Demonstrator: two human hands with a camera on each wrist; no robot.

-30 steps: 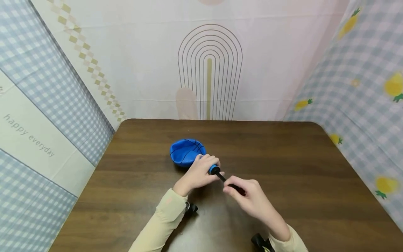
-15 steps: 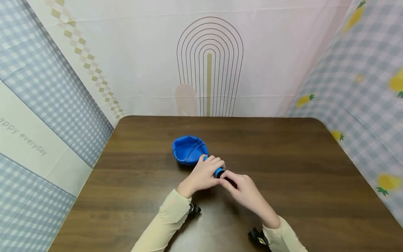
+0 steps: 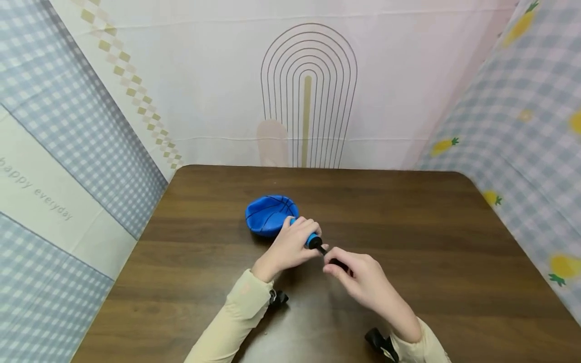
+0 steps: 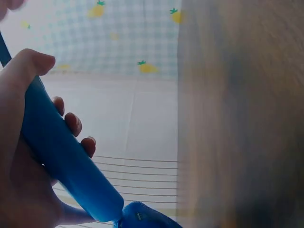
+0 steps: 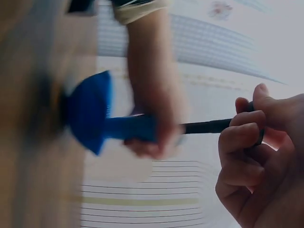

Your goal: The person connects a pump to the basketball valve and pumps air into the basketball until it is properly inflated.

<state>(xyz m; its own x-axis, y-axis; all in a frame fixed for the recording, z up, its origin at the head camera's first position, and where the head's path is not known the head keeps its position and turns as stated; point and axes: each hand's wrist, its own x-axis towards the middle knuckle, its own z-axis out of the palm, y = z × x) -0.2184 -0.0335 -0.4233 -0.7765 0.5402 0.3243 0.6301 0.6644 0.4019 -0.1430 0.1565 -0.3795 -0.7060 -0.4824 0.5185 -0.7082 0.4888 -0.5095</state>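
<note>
A partly collapsed blue ball (image 3: pixel 265 217) with black lines rests on the table, dented on its upper side. My left hand (image 3: pixel 290 245) grips the blue barrel of a hand pump (image 4: pixel 66 152), whose far end meets the ball in the left wrist view. In my right hand (image 3: pixel 363 277) the pump's black handle (image 3: pixel 338 263) is held by curled fingers. A length of black rod (image 5: pixel 206 127) shows between the barrel and the right hand. The fingers hide most of the handle.
The brown wooden table (image 3: pixel 386 212) spreads around both hands. A pale patterned cloth (image 3: pixel 218 91) hangs behind it, with checked cloths at the left and right. Black wrist devices (image 3: pixel 278 299) sit at both cuffs.
Half a second ago my right hand had moved in against the barrel's end. Now it has drawn back to the right, and the rod shows again. The ball stays dented.
</note>
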